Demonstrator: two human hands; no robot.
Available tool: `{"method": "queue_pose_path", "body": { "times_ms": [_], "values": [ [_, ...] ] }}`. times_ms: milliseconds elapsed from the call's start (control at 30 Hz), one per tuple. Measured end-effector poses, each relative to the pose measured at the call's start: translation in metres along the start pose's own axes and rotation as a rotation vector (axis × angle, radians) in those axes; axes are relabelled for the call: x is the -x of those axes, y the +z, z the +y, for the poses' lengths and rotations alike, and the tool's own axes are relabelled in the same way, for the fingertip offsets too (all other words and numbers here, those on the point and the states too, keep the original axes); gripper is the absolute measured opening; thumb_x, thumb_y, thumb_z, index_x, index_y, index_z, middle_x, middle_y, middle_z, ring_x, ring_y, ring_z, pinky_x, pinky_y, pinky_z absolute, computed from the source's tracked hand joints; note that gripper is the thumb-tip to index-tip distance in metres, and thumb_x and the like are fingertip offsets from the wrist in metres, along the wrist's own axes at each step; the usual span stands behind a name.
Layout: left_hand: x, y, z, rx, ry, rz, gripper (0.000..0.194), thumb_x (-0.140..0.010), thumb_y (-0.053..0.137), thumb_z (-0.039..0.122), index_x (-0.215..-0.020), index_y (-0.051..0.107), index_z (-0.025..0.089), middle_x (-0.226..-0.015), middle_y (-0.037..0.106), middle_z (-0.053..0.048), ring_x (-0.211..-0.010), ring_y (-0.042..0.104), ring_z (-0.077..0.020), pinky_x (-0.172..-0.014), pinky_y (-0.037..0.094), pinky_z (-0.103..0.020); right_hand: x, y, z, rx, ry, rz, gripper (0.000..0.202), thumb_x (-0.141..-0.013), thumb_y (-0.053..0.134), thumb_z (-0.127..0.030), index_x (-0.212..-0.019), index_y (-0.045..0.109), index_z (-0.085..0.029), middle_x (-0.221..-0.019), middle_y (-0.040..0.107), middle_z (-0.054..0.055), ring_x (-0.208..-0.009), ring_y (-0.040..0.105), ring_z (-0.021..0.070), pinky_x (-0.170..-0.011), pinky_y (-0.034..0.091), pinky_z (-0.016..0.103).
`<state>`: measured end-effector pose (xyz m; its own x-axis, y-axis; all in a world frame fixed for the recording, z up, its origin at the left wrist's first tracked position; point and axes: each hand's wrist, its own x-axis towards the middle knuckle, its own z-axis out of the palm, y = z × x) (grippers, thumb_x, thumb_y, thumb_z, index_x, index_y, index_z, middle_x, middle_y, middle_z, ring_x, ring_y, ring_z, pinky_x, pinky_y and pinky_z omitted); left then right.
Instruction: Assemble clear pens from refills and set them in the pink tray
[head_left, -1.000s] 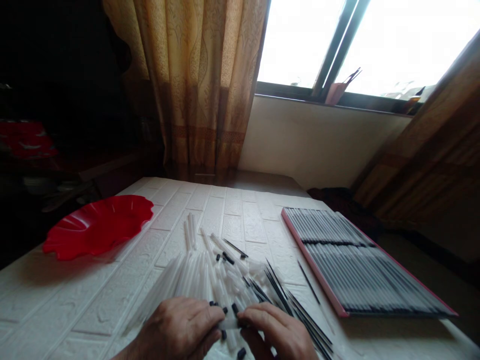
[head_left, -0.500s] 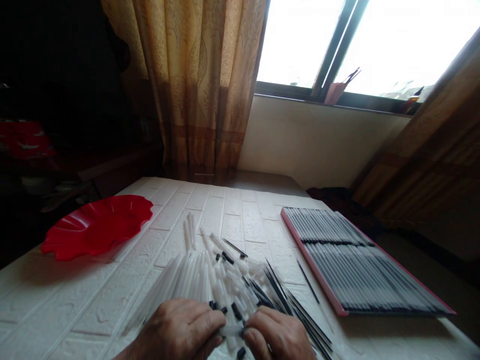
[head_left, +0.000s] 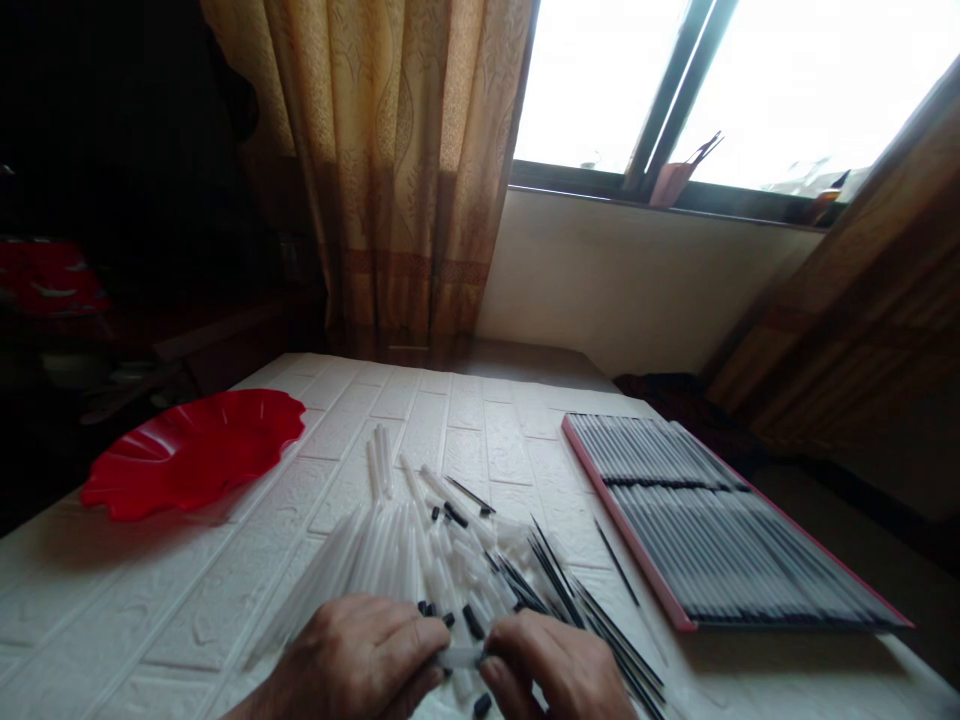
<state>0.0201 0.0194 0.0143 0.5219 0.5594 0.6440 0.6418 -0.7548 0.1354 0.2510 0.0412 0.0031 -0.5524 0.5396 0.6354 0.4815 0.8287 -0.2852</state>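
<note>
At the near edge of the table, my left hand pinches one end of a short translucent tube. The other end sits between the thumb and fingers of my right hand, where something dark shows at the fingertips. Just beyond my hands lies a pile of clear plastic tubes. Small black caps are scattered around my fingertips. Thin black rods fan out beside my right hand.
A pink-edged tray full of tubes in two rows lies on the right of the white brick-patterned table. On the left rests a red wavy-rimmed dish. Behind are a curtain and a window.
The fingers of my right hand have shifted slightly at the tube's end, with the thumb a little lower. My left hand has barely moved and keeps its hold.
</note>
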Motion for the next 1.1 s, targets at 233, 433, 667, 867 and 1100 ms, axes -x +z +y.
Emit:
{"method": "queue_pose_path", "body": {
  "times_ms": [233,433,667,867,1100],
  "values": [
    [-0.002,-0.003,0.003,-0.017,-0.003,0.005,0.036,-0.109,0.026,0.03,-0.097,0.059,0.023,-0.066,0.069,0.003,-0.051,0.067,-0.0163,-0.049,0.049,-0.025,0.0,-0.003,-0.001,-0.044,0.0,-0.046,0.025,-0.105,0.042,-0.039,-0.094,0.057,-0.022,-0.063,0.066,-0.003,-0.046,0.061,0.0113,-0.048,0.041,0.021],
    [-0.007,-0.016,0.005,-0.02,-0.033,-0.103,0.032,-0.109,0.028,0.03,-0.103,0.058,0.022,-0.074,0.073,0.001,-0.061,0.073,-0.0164,-0.058,0.055,-0.025,-0.001,-0.006,-0.003,-0.086,0.038,-0.039,0.01,-0.099,0.045,-0.019,-0.093,0.053,-0.023,-0.064,0.064,-0.005,-0.045,0.058,0.0093,-0.047,0.041,0.019],
    [0.0,-0.001,0.002,0.003,-0.007,-0.008,0.035,-0.109,0.028,0.03,-0.097,0.06,0.023,-0.066,0.069,0.002,-0.053,0.067,-0.0161,-0.051,0.048,-0.025,0.0,-0.003,0.003,0.051,-0.055,-0.095,0.036,-0.107,0.037,-0.031,-0.078,0.057,-0.022,-0.057,0.06,-0.002,-0.046,0.059,0.0117,-0.047,0.037,0.024],
    [-0.003,-0.005,0.003,0.008,-0.012,0.003,0.037,-0.109,0.026,0.031,-0.096,0.06,0.023,-0.066,0.07,0.002,-0.052,0.067,-0.015,-0.05,0.048,-0.024,-0.001,-0.006,0.002,-0.047,-0.003,-0.12,0.032,-0.106,0.038,-0.043,-0.09,0.056,-0.022,-0.063,0.065,-0.004,-0.047,0.061,0.0112,-0.046,0.04,0.022],
    [-0.009,-0.015,0.005,0.018,-0.026,-0.08,0.036,-0.11,0.026,0.031,-0.1,0.059,0.022,-0.072,0.073,0.0,-0.059,0.072,-0.0144,-0.056,0.053,-0.021,-0.003,-0.011,0.0,-0.042,-0.033,-0.091,0.01,-0.1,0.045,-0.018,-0.093,0.053,-0.022,-0.064,0.065,-0.004,-0.045,0.059,0.01,-0.045,0.038,0.02]
  ]
}}
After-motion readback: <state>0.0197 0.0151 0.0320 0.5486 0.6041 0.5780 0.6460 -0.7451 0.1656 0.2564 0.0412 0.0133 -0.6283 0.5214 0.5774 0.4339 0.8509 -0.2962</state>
